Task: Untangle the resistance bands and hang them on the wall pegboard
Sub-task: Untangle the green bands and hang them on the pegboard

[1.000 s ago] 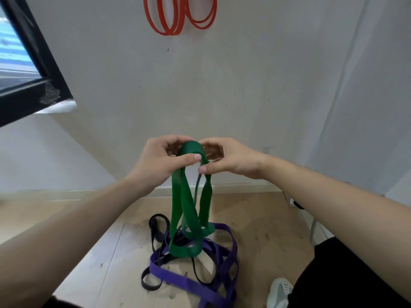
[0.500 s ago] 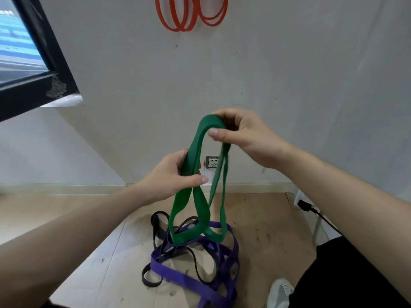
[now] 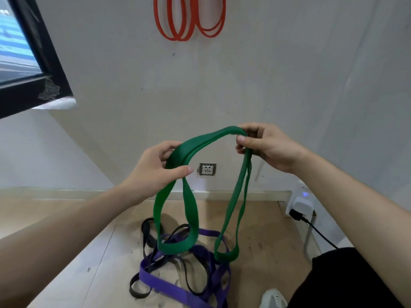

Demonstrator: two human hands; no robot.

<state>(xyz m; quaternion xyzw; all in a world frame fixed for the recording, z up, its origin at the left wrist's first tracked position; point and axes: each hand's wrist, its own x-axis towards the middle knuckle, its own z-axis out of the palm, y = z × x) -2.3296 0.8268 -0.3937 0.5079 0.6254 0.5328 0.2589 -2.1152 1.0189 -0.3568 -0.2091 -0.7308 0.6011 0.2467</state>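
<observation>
A person's left hand, left of the wall socket, curls its fingers and thumb round a green band. The right hand, above and right of the socket, pinches the same band. The band's two loops hang below the socket over tangled purple band and black band. Red bands hang high above it.

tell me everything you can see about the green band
The green resistance band is a flat, wide strip of matte rubbery-looking material, doubled over. The left hand grips it on one side and the right hand pinches it higher on the other, so a doubled span arches between them. Below each hand a loop hangs down, wider under the left, narrower under the right. Both end over the purple band and black band on the floor; whether they touch cannot be told.
</observation>
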